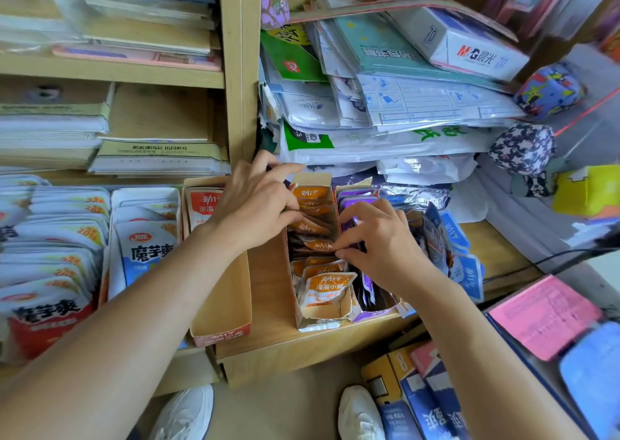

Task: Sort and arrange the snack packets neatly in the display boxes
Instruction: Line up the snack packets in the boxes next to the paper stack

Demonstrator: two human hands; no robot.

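Note:
A narrow display box [322, 318] on the wooden shelf holds orange snack packets [327, 287] standing in a row. My left hand [256, 201] is at the back of that row, its curled fingers on the orange packets. My right hand [375, 238] pinches an orange packet [318, 245] in the middle of the row. To the right is a box of purple packets [355, 198], partly hidden by my right hand. An almost empty red box [223, 325] with one red packet [201, 204] stands to the left under my left forearm.
Blue packets [469, 271] lean loosely at the right of the boxes. White and blue packets [144, 248] and red ones [43, 318] fill trays at the left. Paper and envelope stacks [385, 104] crowd the shelf behind. Boxes [419, 389] and my shoes are on the floor.

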